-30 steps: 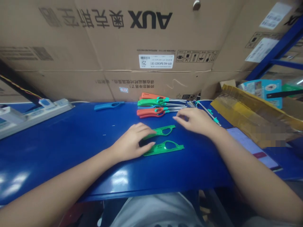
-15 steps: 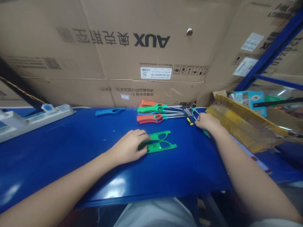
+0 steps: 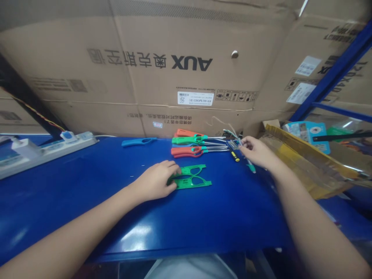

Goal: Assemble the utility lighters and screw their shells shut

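Observation:
Two flat green plastic lighter shells [image 3: 192, 176] lie side by side on the blue table [image 3: 87, 186]. My left hand [image 3: 157, 181] rests on their left ends, fingers curled over them. My right hand [image 3: 255, 152] is further right and back, pinching a thin lighter insert [image 3: 236, 144] with wires and a metal tube, lifted a little off the table. Behind the shells lies a row of assembled orange and green stick lighters [image 3: 192, 144], their metal tubes pointing right.
A blue lighter handle [image 3: 138, 142] lies alone at the back. A white power strip [image 3: 49, 149] runs along the left. Large cardboard boxes [image 3: 174, 77] wall the back. A yellow-brown bag [image 3: 305, 162] and a blue rack post [image 3: 328, 73] stand at the right.
My right hand moved from the green shells to the back right and picked up the wired insert. My left hand slid the two shells closer together.

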Tool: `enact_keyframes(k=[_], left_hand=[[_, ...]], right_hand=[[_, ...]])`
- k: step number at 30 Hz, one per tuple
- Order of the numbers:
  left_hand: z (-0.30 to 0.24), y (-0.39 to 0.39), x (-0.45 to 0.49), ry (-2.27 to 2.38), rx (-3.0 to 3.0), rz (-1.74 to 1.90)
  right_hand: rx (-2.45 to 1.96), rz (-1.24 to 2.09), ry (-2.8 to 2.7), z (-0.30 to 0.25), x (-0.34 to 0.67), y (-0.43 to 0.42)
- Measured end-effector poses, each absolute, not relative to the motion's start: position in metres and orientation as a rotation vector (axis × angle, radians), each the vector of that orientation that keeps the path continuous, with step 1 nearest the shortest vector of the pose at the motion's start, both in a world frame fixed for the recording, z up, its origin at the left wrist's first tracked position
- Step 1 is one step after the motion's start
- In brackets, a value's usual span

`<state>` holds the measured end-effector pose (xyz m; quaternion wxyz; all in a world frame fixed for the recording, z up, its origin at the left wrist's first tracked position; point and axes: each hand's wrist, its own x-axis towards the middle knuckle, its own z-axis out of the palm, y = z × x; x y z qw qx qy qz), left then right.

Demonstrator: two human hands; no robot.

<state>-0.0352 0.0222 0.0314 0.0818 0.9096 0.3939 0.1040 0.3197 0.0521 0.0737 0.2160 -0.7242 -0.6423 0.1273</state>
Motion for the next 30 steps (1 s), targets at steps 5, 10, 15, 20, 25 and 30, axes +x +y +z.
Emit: enact_keyframes(k=[5, 10, 15, 20, 25, 30], left_hand=[[0.038, 0.024, -0.037, 1.217, 2.740, 0.399], [0.035, 0.022, -0.031, 1.119, 2.651, 0.901], [0.023, 0.018, -0.026, 0.975, 2.698, 0.967], [0.024, 0.010, -0.024, 0.990, 2.645, 1.086], [0.028, 0.004, -0.022, 1.002, 2.598, 1.200], [0.030, 0.005, -0.023, 0.958, 2.636, 1.247]], right_hand=[[-1.432, 0.738, -1.958, 0.057, 0.279, 0.032], [-1.120, 0.653, -2.088, 0.034, 0.258, 0.020], [-1.050, 0.561, -2.189, 0.023, 0.254, 0.020], [-1.092, 0.588, -2.167, 0.023, 0.257, 0.019], [-1.092, 0.538, -2.243, 0.027, 0.262, 0.019], [-1.012, 0.682, -2.367, 0.030, 0.264, 0.019]])
